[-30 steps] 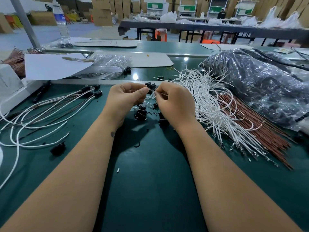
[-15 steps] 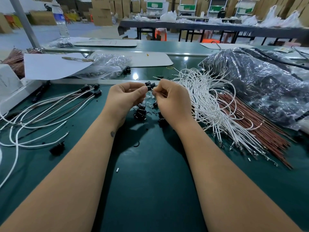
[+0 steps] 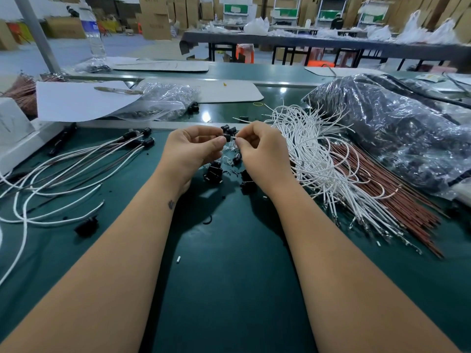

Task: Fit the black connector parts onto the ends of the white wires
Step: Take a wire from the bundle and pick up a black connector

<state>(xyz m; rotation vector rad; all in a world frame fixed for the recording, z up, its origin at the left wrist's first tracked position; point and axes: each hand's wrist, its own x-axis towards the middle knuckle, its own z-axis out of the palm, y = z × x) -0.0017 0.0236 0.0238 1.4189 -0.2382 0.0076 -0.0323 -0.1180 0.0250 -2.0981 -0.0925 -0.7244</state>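
My left hand (image 3: 190,149) pinches a small black connector (image 3: 227,137) between thumb and forefinger. My right hand (image 3: 260,151) pinches the end of a white wire (image 3: 257,121) right at the connector's mouth; the wire end itself is hidden by my fingertips. Loose black connectors (image 3: 213,171) lie on the green mat below and behind my hands. A big bundle of bare white wires (image 3: 313,154) lies to the right. Finished wires with black connectors (image 3: 142,141) fan out on the left.
Red-brown wires (image 3: 377,184) lie under the white bundle at right, beside a large dark plastic bag (image 3: 397,128). A clear bag of parts (image 3: 163,100) and white sheets (image 3: 76,100) sit behind. A stray connector (image 3: 86,226) lies at the left. A white box (image 3: 15,133) stands far left.
Both hands have lifted slightly away from me, and the fingertips have closed together so the wire end meets the black connector.
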